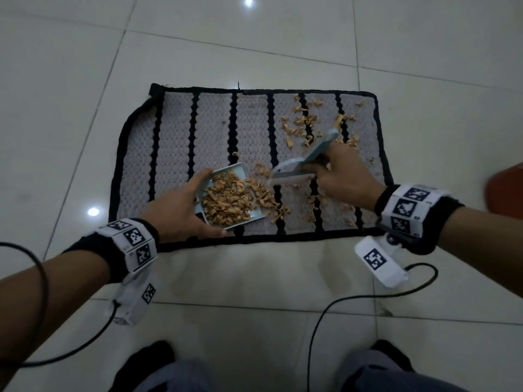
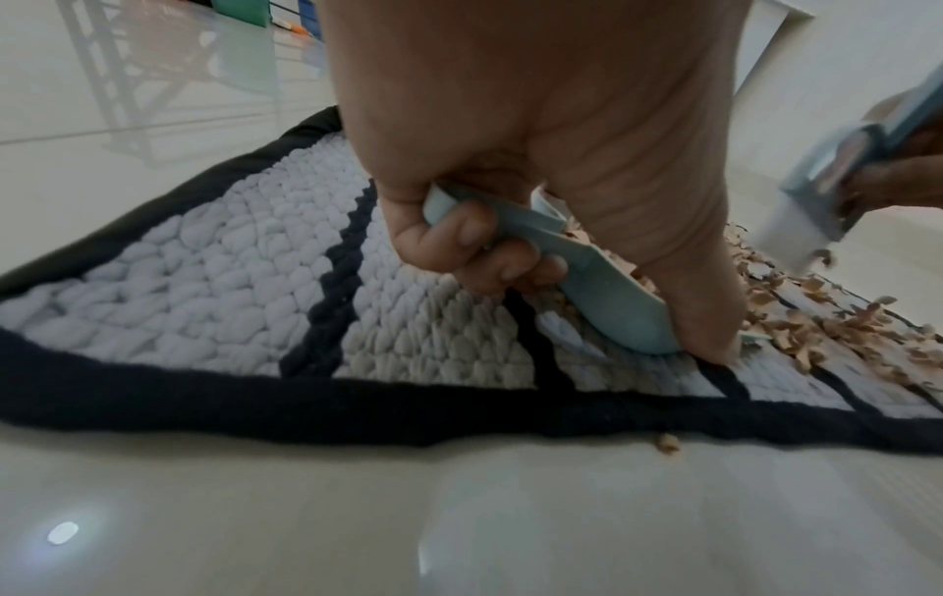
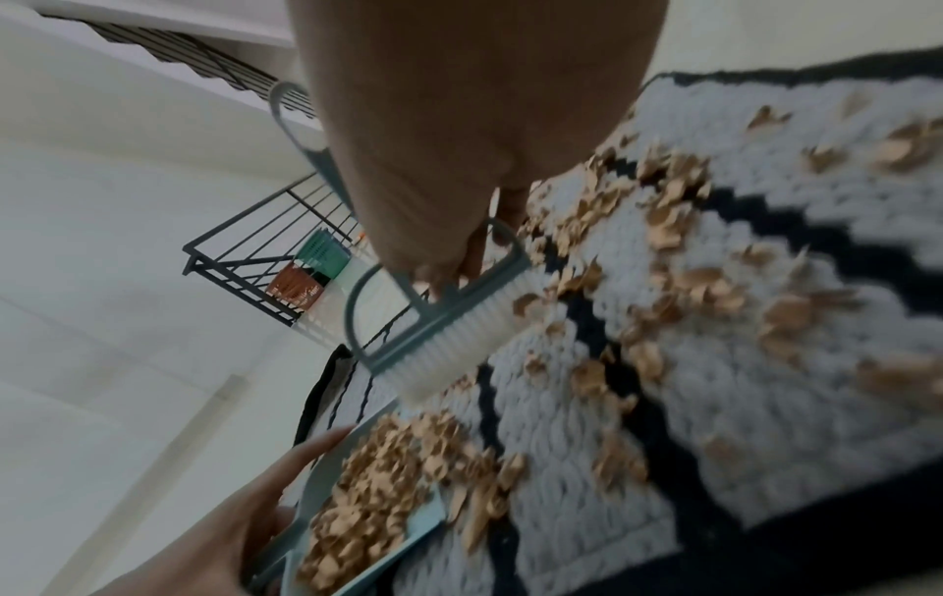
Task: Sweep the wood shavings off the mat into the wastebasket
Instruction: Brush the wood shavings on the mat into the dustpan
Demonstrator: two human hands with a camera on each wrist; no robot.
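A grey mat (image 1: 175,142) with black stripes and a black border lies on the tiled floor. Tan wood shavings (image 1: 302,123) are strewn over its right half. My left hand (image 1: 181,210) grips a pale blue dustpan (image 1: 243,222) heaped with shavings (image 1: 226,199); its mouth faces right and rests on the mat (image 2: 204,262). My right hand (image 1: 342,176) holds a pale blue hand brush (image 1: 297,168) by its handle. The white bristles (image 3: 459,355) hang just right of the pan's mouth, over loose shavings (image 3: 679,290). The wastebasket is not clearly in view.
A reddish-orange object (image 1: 506,190) juts in at the right edge, beside the mat. Cables (image 1: 339,306) trail over the tiles near my feet (image 1: 152,357). A dark metal rack (image 3: 265,258) with green and brown baskets stands beyond the mat. One stray shaving (image 2: 666,441) lies on the floor.
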